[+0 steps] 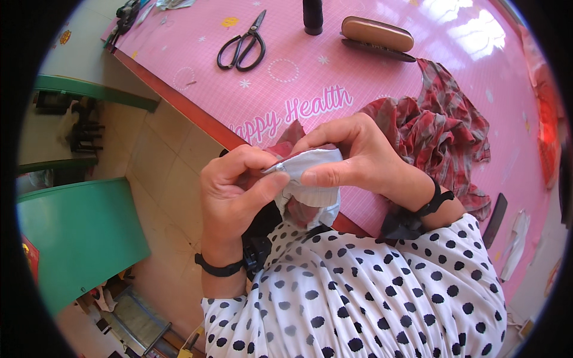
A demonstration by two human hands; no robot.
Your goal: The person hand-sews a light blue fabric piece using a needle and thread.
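Note:
Between both hands I hold the edge of a piece of cloth, with a whitish band (313,194) along it and red plaid fabric showing behind. My left hand (233,191) pinches one end of the edge between thumb and forefinger. A short way along it, my right hand (352,155) grips the fold, thumb in front and fingers behind. Beyond my right wrist a heap of red and grey plaid cloth (430,119) lies on the table; whether it joins the held piece is hidden by my hand.
On the pink-covered table (286,36) lie black-handled scissors (243,48), a dark cylinder (312,17) and a brown oblong case (377,36). A dark flat bar (495,221) and a white strip (516,244) lie at the right. Left of the table stands a green surface (83,238).

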